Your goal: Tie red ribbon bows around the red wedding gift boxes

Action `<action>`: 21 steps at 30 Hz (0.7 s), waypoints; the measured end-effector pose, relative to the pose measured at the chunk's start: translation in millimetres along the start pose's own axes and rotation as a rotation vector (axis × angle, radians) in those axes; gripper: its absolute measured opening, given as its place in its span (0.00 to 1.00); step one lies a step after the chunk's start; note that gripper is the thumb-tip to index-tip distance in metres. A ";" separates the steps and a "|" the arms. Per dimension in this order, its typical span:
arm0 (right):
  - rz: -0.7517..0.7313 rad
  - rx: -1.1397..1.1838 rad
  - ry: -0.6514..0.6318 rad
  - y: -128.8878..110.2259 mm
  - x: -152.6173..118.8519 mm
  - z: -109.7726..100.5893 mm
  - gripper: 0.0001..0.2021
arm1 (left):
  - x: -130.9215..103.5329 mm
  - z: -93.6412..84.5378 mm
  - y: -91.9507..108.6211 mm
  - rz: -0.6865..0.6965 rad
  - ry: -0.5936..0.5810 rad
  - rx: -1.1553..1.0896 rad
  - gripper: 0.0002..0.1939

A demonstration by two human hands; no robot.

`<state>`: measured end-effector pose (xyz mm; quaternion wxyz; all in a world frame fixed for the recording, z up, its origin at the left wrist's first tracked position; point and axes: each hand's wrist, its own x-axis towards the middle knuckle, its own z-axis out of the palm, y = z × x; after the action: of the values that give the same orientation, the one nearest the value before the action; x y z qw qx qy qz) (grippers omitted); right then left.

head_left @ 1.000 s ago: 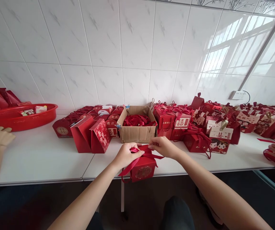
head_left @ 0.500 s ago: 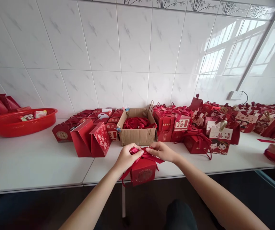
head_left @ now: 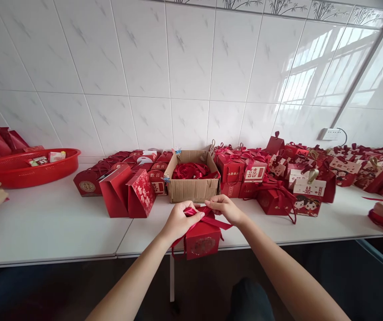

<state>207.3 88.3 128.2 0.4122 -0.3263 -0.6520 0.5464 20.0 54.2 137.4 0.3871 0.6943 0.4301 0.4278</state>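
"While the left hand and right hand are up at the near edge, where's the red gift box relative to the fingers?"

"Just below them, nearer side. Left hand is over its upper left, right hand off its upper right. Neither clearly nearer."

"Finger state?"

"Left: thumb and fingers pinched on a loop of the red ribbon. Right: fingertips together, looks like on ribbon too, at the top. Exact grip point too small to resolve."

"Ribbon axis?"

"Roughly left-right across the box top, spanning the gap between hands. One tail slants down right, past the box's top edge."

"Box seating?"

"Near edge of the white surface, face with the round emblem toward the camera. Can't tell if it overhangs. Cardboard box stands directly beyond, apart from it, with a ribbon pile inside."
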 end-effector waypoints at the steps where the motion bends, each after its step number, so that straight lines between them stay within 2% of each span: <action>1: -0.001 0.025 0.009 3.7 0.1 -0.6 0.26 | -0.1 0.1 -0.8 -0.003 0.000 -0.009 0.13; 6: -0.009 0.147 0.073 19.6 0.2 0.1 0.25 | 0.7 1.3 -5.2 -0.024 0.022 -0.016 0.12; 12: -0.029 0.211 0.144 24.4 -0.5 4.9 0.24 | 2.1 0.4 -8.1 -0.030 0.057 -0.030 0.12; 17: -0.066 0.178 0.196 27.6 2.4 5.6 0.25 | 4.2 0.0 -8.4 -0.039 0.047 -0.001 0.12; 21: -0.089 0.054 0.240 26.1 -3.0 0.0 0.24 | 3.8 3.4 -0.9 -0.006 0.047 0.053 0.11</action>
<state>208.0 90.7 102.1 0.5195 -0.3489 -0.5970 0.5020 23.9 57.4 136.4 0.3598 0.6929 0.4522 0.4312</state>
